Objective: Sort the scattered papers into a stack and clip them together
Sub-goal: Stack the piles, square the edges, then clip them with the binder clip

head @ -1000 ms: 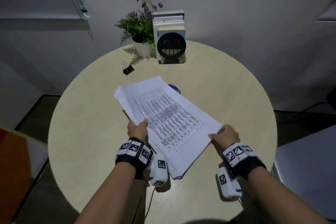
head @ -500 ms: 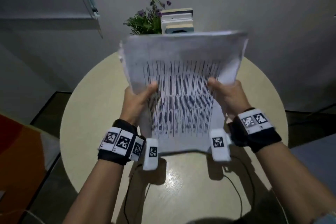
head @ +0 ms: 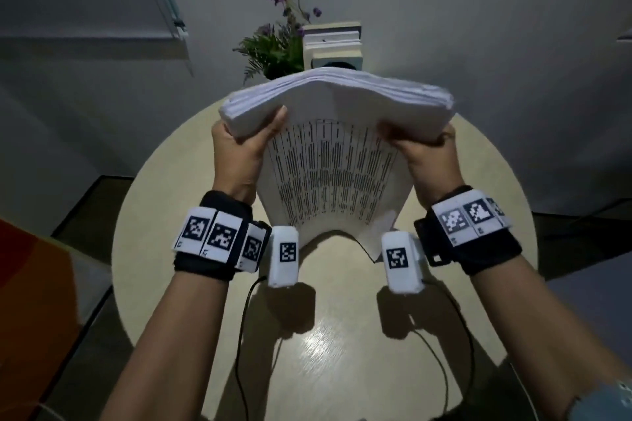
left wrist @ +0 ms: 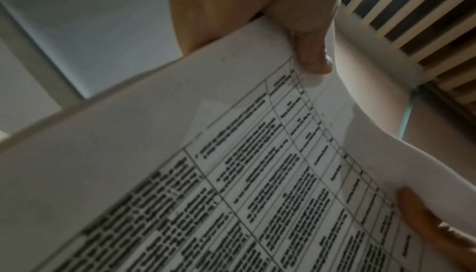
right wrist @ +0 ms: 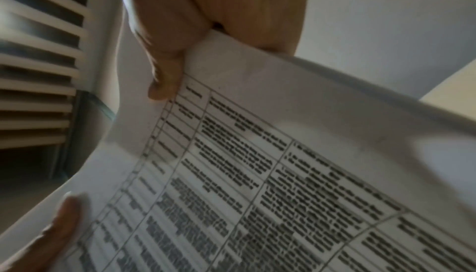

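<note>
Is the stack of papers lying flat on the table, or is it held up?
Held up. The paper stack stands on edge above the table, gripped by the left hand and right hand.

1. The stack of papers (head: 337, 161) stands upright between both hands and hides the middle of the round table (head: 191, 181) behind it.
2. At twelve o'clock, the plant (head: 273, 51) loses its pot behind the stack's top edge, and the books (head: 333, 43) show only their upper part.
3. The left hand (head: 236, 161) and right hand (head: 427, 161) show thumbs only; their fingers sit behind the sheets.
4. The print on the front sheet is too small and blurred to read in any view.
5. Both wrist views blur, and the sheets run off their lower edges.
</note>
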A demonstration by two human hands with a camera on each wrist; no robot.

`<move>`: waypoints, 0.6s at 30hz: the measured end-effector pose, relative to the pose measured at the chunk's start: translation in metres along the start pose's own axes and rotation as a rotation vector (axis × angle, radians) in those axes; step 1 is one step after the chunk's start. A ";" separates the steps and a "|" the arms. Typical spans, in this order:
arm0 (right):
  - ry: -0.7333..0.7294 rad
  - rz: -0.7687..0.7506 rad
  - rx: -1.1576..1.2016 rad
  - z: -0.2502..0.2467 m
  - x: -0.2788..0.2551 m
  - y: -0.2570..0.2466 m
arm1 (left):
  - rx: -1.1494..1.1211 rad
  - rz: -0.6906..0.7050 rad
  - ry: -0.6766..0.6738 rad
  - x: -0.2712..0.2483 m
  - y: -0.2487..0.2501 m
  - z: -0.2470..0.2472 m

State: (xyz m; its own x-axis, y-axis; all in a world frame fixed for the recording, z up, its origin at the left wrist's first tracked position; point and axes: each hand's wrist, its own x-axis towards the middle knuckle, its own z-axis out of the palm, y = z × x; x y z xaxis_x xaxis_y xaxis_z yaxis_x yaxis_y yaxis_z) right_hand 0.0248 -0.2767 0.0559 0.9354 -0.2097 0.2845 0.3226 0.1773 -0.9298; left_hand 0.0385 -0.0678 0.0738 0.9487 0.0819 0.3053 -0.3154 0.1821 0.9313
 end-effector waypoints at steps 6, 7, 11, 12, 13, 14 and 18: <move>-0.022 -0.030 0.028 -0.010 -0.004 -0.010 | -0.097 0.041 -0.013 0.002 0.007 -0.021; -0.049 0.011 -0.016 -0.011 -0.010 -0.003 | -0.079 0.002 -0.042 -0.002 0.001 -0.022; -0.028 0.062 -0.141 0.001 -0.017 0.012 | -0.018 -0.088 0.014 -0.007 -0.010 -0.010; -0.005 0.058 -0.117 0.004 -0.014 0.007 | -0.022 -0.065 0.042 -0.004 -0.006 -0.009; 0.018 0.045 -0.087 0.006 -0.009 0.000 | -0.029 -0.033 0.063 -0.001 0.000 -0.007; 0.035 0.012 -0.057 0.007 -0.004 -0.007 | -0.035 0.010 0.076 0.003 0.008 -0.005; 0.036 -0.098 0.007 0.003 0.006 -0.025 | -0.086 0.149 0.073 0.009 0.025 -0.013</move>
State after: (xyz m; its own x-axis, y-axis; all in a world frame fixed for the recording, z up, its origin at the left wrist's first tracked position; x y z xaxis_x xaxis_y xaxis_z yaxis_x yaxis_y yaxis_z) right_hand 0.0231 -0.2801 0.0816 0.8936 -0.2605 0.3656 0.4135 0.1610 -0.8961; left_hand 0.0386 -0.0503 0.0970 0.8886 0.1841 0.4202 -0.4555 0.2454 0.8558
